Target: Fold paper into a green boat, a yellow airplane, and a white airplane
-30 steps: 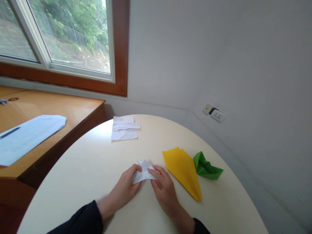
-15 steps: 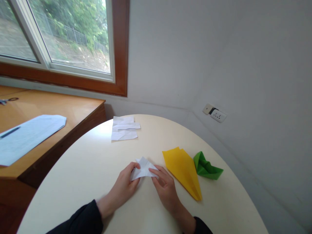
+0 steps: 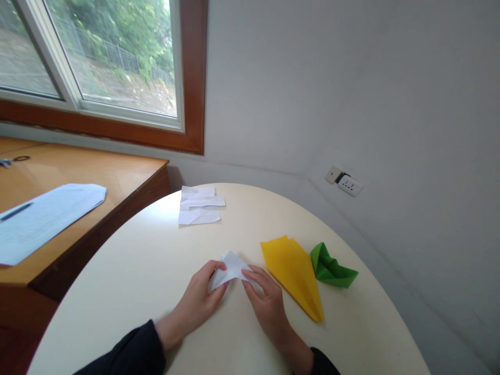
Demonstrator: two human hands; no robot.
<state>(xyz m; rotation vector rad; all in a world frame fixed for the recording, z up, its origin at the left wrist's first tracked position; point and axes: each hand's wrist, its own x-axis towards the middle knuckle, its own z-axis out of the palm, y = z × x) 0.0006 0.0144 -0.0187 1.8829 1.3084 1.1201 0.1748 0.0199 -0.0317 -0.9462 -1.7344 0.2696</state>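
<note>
A small folded white paper (image 3: 230, 268) is pinched between the left hand (image 3: 201, 299) and the right hand (image 3: 265, 302), each closed on one side of it, and is held just above the round cream tabletop (image 3: 128, 281) near its front edge. Just to the right, a yellow paper plane (image 3: 292, 273) is laid flat, with a green folded paper shape (image 3: 331, 268) beside it. A creased white sheet (image 3: 199, 205) is seen well apart at the far edge.

Left hand (image 3: 201, 297) and right hand (image 3: 265, 299) close together, fingers curled in a pinching grip (dark sleeves on both forearms), wrists low.
</note>
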